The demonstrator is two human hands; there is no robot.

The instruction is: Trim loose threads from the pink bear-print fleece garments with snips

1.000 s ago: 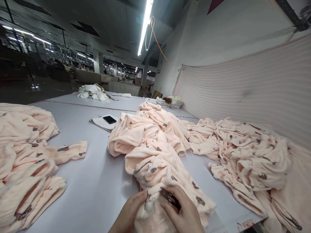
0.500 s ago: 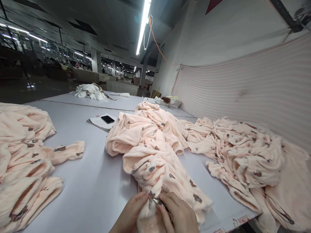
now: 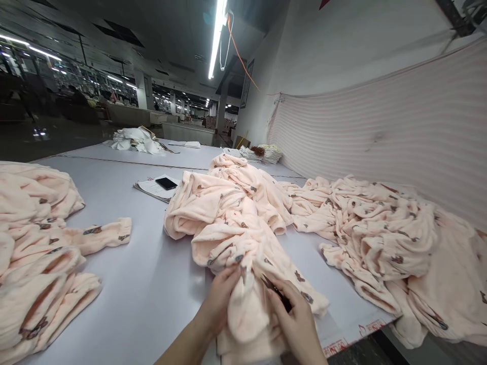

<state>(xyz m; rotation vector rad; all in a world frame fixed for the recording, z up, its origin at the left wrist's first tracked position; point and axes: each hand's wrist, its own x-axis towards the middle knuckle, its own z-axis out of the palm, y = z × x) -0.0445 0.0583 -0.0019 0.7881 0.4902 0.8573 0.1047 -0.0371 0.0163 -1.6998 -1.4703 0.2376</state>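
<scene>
A pale pink fleece garment point(image 3: 251, 243) with small brown and grey printed figures lies bunched up in front of me, its near part lifted between my hands. My left hand point(image 3: 218, 299) is closed, pinching a fold of that fabric at its fingertips. In my right hand point(image 3: 299, 317) is a pair of dark-handled thread snips point(image 3: 279, 294), the blades pointing up and left beside the fold. The blade tips are close to the fabric; whether they touch it I cannot tell.
On the pale table point(image 3: 152, 274), more pink garments lie in a left pile point(image 3: 41, 238) and a larger right pile point(image 3: 384, 243), which hangs over the edge. A phone point(image 3: 166, 183) rests on papers point(image 3: 149, 190). White cloth point(image 3: 135, 140) sits farther back.
Both hands have moved up and apart, raising the fold. The snips, earlier at the fabric between my fingers, are now drawn away to the right. The view has shifted slightly.
</scene>
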